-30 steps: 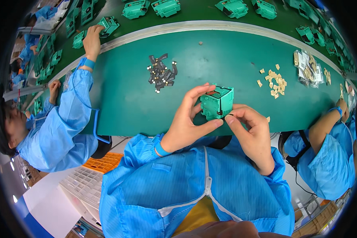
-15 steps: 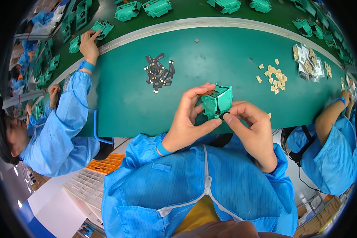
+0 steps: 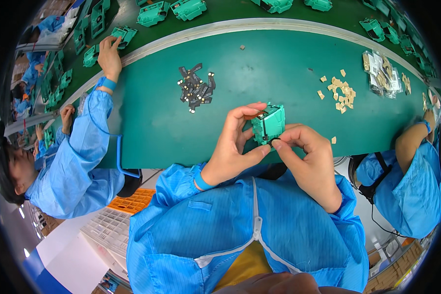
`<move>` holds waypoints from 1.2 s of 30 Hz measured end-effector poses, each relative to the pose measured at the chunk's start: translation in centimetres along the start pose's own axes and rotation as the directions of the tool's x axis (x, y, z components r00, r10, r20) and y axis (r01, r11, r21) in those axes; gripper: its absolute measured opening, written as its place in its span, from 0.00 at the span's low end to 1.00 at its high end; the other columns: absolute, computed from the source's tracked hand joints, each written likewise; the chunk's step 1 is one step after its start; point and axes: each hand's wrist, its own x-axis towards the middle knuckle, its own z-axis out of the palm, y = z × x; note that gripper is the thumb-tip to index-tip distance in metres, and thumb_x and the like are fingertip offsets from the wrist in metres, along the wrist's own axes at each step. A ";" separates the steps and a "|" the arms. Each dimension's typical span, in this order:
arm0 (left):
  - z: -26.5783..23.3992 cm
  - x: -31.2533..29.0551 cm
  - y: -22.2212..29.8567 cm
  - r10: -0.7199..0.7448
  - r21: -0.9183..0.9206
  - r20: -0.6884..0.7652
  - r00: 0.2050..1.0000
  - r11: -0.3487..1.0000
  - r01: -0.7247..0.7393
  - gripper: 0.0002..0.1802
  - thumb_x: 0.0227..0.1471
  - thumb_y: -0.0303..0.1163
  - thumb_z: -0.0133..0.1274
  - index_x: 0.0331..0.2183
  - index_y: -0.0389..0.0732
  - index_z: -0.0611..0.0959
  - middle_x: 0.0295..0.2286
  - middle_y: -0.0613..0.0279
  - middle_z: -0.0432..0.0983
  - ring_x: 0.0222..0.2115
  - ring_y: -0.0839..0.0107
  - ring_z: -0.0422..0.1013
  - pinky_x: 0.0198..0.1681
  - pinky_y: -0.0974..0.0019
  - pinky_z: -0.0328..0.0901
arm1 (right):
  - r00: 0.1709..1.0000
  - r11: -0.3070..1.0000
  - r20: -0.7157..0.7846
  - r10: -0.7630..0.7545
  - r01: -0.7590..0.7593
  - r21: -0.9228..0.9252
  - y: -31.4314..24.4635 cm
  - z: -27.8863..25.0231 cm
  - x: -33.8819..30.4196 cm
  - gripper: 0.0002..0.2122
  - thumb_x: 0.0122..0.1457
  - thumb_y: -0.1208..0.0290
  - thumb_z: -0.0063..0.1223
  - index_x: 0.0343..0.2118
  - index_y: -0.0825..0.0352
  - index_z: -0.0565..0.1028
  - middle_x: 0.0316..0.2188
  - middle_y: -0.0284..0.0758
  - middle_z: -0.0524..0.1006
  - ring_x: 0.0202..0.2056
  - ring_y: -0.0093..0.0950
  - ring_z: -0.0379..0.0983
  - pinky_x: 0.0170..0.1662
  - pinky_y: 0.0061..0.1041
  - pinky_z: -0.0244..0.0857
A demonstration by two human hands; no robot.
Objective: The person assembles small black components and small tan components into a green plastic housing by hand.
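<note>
Just above the table's near edge I hold a green plastic housing (image 3: pixel 271 123) with a black strip along one side. My left hand (image 3: pixel 235 147) wraps around its left side, fingers behind and thumb along the lower front. At the lower right corner, my right hand (image 3: pixel 304 152) pinches a small black part (image 3: pixel 274 142) between thumb and forefinger, against the housing. What kind of part it is cannot be made out. Beyond my left hand lies a pile of small black flat pieces with pale ends (image 3: pixel 197 88). To the right sit small tan squares (image 3: pixel 342 93) in a loose heap.
Several green housings (image 3: pixel 188 9) rest on the dark belt behind a pale rail (image 3: pixel 220 29). Clear bags of tan pieces (image 3: pixel 381 74) lie at the right. A co-worker's hand (image 3: pixel 110 58) touches a housing at the left; another co-worker's arm (image 3: pixel 411 142) is at the right.
The housing has tilted slightly in my left hand and shifted a little. My right fingertips stay at its lower corner. Housings on the belt have moved slightly left.
</note>
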 end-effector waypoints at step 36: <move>-0.1 0.2 1.0 0.019 0.012 -0.065 0.998 1.000 -0.018 0.46 0.46 0.14 0.59 0.62 0.44 0.57 0.62 0.49 0.55 0.64 0.59 0.52 0.64 0.51 0.55 | 0.959 0.548 0.229 0.167 -0.283 0.787 4.5 -0.6 3.2 0.19 0.62 0.78 0.55 0.55 0.71 0.66 0.37 0.36 0.81 0.40 0.23 0.78 0.44 0.21 0.70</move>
